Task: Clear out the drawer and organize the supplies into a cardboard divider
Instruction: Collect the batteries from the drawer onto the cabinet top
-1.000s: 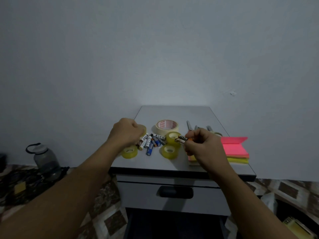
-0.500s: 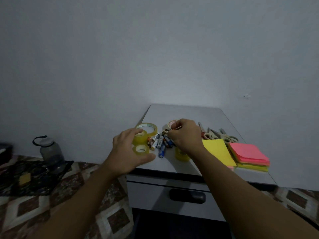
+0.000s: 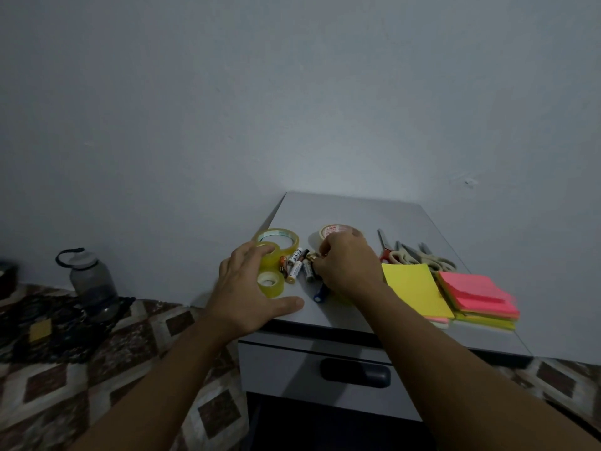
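Note:
A grey cabinet top [image 3: 351, 213] carries the supplies. My left hand [image 3: 250, 288] lies spread on the front left corner, fingers apart around a small yellow tape roll [image 3: 271, 283], with another yellow roll [image 3: 271, 255] under its fingertips. A larger clear tape roll [image 3: 278, 237] lies behind them. Several batteries [image 3: 297, 263] are heaped in the middle. My right hand [image 3: 344, 265] is curled over the heap, its fingertips pinched on a battery [image 3: 310, 257]. A white tape roll [image 3: 335, 230] lies just behind that hand. The drawer [image 3: 325, 372] below is closed. No cardboard divider shows.
Scissors [image 3: 413, 255] lie at the back right. Yellow sticky notes [image 3: 416, 289] and a pink stack [image 3: 478, 294] sit at the front right. A blue battery [image 3: 320, 292] lies near my right wrist. A dark water bottle [image 3: 91, 278] stands on the patterned floor at left.
My right hand has moved left from the sticky notes onto the battery heap. My left hand has opened and spread over the small tape rolls at the front left.

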A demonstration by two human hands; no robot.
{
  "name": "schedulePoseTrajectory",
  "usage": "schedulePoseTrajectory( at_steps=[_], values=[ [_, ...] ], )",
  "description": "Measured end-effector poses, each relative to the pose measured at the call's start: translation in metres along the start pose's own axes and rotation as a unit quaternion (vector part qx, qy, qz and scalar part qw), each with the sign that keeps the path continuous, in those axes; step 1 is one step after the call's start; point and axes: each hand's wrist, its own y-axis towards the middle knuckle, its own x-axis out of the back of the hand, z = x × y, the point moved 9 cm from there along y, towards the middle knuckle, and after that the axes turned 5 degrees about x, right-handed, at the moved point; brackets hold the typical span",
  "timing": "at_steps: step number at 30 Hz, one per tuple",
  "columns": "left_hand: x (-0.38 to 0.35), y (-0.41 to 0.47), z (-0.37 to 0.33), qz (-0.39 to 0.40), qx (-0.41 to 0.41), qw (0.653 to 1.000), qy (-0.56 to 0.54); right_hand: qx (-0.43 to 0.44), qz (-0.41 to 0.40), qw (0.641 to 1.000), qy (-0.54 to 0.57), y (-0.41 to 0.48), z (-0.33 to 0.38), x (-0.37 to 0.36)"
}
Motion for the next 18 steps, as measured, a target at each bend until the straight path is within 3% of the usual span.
schedulePoseTrajectory(
  at_steps=[14, 18],
  values=[
    [0.011, -0.018, -0.002, 0.009, 0.023, 1.000, -0.007, -0.006, -0.077, 0.982, 0.170, -0.029, -0.024, 0.049],
    [0.036, -0.041, -0.007, -0.079, 0.003, 0.996, -0.048, -0.007, -0.092, 0.953, 0.288, -0.063, -0.036, 0.072]
  ],
)
